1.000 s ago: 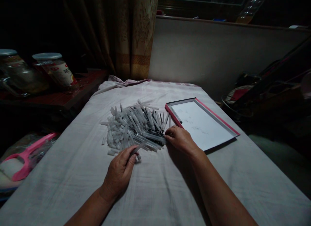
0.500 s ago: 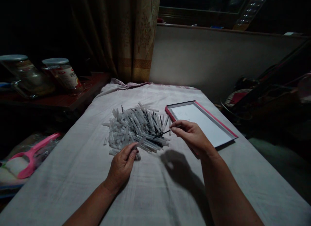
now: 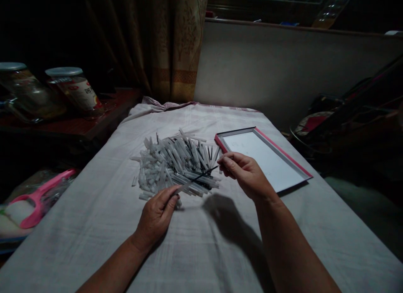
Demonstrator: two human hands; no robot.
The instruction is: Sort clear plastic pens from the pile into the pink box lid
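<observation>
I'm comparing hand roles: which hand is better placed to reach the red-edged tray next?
The right hand, I'd judge: though pinching a thin dark rod, it overlaps the tray in view. The left hand grips a clear tube, farther away by the pile.

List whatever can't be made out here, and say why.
All in the head view:
Near end of the pale tube: covered by the left hand.
Right end of the dark rod: hidden by the right hand.
Near-left corner of the shallow box: behind the right hand.
Leftmost jar: cut off by the picture's left edge.
Blue item near the top: too small and dark.
</observation>
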